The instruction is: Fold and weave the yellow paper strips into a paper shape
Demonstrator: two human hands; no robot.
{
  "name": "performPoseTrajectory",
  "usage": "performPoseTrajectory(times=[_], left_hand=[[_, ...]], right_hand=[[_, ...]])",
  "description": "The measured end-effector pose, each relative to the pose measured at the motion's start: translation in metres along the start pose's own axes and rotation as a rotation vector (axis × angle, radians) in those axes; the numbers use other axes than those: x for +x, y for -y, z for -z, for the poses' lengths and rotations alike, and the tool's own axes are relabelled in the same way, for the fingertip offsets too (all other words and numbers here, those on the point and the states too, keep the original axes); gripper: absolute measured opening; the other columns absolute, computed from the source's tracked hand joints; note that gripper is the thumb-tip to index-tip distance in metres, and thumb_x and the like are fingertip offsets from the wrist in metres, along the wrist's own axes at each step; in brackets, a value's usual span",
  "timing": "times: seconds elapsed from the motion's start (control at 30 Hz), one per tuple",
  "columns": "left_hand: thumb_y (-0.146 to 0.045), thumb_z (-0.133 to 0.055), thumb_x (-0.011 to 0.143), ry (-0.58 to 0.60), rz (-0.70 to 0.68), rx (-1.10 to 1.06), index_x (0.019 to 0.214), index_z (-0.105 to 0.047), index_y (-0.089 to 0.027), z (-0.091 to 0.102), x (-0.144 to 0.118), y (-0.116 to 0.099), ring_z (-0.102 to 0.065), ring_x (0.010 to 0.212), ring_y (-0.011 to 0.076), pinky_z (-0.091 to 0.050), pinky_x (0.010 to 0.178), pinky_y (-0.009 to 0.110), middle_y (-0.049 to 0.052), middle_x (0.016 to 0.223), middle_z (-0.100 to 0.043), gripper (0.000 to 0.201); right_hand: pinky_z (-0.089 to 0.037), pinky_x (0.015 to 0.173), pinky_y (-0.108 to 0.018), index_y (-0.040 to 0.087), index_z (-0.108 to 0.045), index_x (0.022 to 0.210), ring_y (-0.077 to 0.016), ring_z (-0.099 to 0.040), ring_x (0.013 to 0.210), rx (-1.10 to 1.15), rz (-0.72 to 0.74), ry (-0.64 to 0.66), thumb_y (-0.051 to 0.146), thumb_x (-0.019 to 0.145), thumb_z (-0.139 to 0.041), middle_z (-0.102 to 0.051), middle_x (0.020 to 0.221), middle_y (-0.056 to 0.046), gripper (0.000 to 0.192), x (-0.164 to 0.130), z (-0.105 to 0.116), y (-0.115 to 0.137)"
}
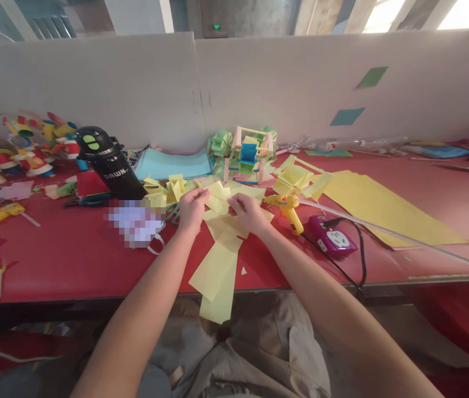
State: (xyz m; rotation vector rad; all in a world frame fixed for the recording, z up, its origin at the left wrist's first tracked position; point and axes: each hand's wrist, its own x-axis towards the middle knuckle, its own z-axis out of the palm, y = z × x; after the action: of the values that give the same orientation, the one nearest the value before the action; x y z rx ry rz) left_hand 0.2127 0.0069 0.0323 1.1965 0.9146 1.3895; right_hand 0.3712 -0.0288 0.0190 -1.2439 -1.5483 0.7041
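My left hand [191,209] and my right hand [247,213] are side by side over a red table [72,260], both pinching one small folded yellow paper piece [219,198] between them. Beneath the hands lie longer yellow paper strips [217,271] that hang over the table's front edge. Folded yellow paper shapes [172,188] sit just behind my left hand. A yellow glue gun [288,209] rests right of my right hand.
A black bottle [107,163] stands at the left. A paper-and-stick wheel model [247,155] and blue paper [174,164] sit at the back. A purple power socket [332,239] with black cord, large yellow sheets [383,210] and colourful figures [19,149] lie around.
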Motion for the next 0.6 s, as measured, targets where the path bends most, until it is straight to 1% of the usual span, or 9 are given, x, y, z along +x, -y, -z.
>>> performPoseTrajectory(times=[0.17,0.27,0.37,0.4,0.47,0.53,0.6], left_hand=[[-0.039,-0.07,0.073,-0.041,-0.032,0.048,0.063,-0.059,-0.018,0.0001,0.0009,0.0001,-0.05,0.055,0.0118,-0.045,0.056,0.024,-0.003,0.058,-0.052,0.026],[-0.04,-0.071,0.073,-0.027,-0.031,0.047,0.065,-0.06,-0.018,0.0008,0.0021,-0.0001,-0.052,0.057,0.0123,-0.046,0.058,0.025,-0.003,0.06,-0.053,0.026],[-0.043,-0.073,0.071,0.05,0.015,0.013,0.069,-0.062,-0.018,0.0006,0.0025,-0.0002,-0.054,0.059,0.0133,-0.049,0.062,0.027,-0.002,0.062,-0.056,0.027],[-0.043,-0.073,0.07,0.076,0.029,0.013,0.07,-0.063,-0.018,0.0002,0.0023,-0.0001,-0.055,0.059,0.0135,-0.05,0.062,0.028,-0.001,0.064,-0.057,0.028],[-0.044,-0.074,0.07,0.1,0.038,0.03,0.069,-0.063,-0.017,-0.0011,0.0015,0.0006,-0.056,0.06,0.0138,-0.051,0.063,0.029,-0.001,0.065,-0.059,0.029],[-0.043,-0.074,0.069,0.085,0.033,0.041,0.067,-0.063,-0.016,-0.0022,0.0009,0.0018,-0.055,0.06,0.0137,-0.051,0.063,0.029,-0.001,0.065,-0.058,0.028],[-0.042,-0.074,0.069,0.054,0.028,0.033,0.066,-0.064,-0.016,-0.003,0.001,0.003,-0.055,0.059,0.0135,-0.05,0.061,0.028,-0.001,0.064,-0.058,0.028]], right_hand=[[-0.041,0.062,-0.029,0.022,-0.045,0.065,-0.0135,-0.05,0.059,-0.035,0.022,-0.018,0.058,0.09,-0.046,-0.056,0.061,0.0,0.044,-0.0009,-0.0009,0.0046],[-0.042,0.06,-0.028,0.021,-0.046,0.064,-0.0133,-0.051,0.058,0.076,-0.039,-0.018,0.065,0.088,-0.048,-0.055,0.06,0.0,0.05,-0.0013,0.0029,0.0071],[-0.046,0.061,-0.028,0.021,-0.051,0.07,-0.0141,-0.056,0.062,0.222,-0.077,-0.002,0.069,0.081,-0.055,-0.056,0.066,0.0,0.05,-0.0007,0.0047,0.0072],[-0.047,0.06,-0.028,0.021,-0.05,0.07,-0.0138,-0.056,0.061,0.233,-0.069,0.0,0.07,0.079,-0.059,-0.054,0.065,0.001,0.05,-0.0004,0.0044,0.0066],[-0.045,0.056,-0.027,0.022,-0.042,0.063,-0.0122,-0.05,0.056,0.196,-0.038,-0.02,0.069,0.075,-0.064,-0.044,0.059,0.004,0.054,0.0,0.003,0.0048],[-0.042,0.052,-0.027,0.023,-0.034,0.059,-0.011,-0.046,0.051,0.147,-0.011,-0.05,0.071,0.074,-0.064,-0.035,0.054,0.006,0.058,0.0002,0.001,0.0033],[-0.041,0.05,-0.026,0.023,-0.032,0.059,-0.0113,-0.047,0.05,0.135,-0.002,-0.057,0.073,0.073,-0.063,-0.034,0.053,0.006,0.06,0.0001,-0.0005,0.0032]])
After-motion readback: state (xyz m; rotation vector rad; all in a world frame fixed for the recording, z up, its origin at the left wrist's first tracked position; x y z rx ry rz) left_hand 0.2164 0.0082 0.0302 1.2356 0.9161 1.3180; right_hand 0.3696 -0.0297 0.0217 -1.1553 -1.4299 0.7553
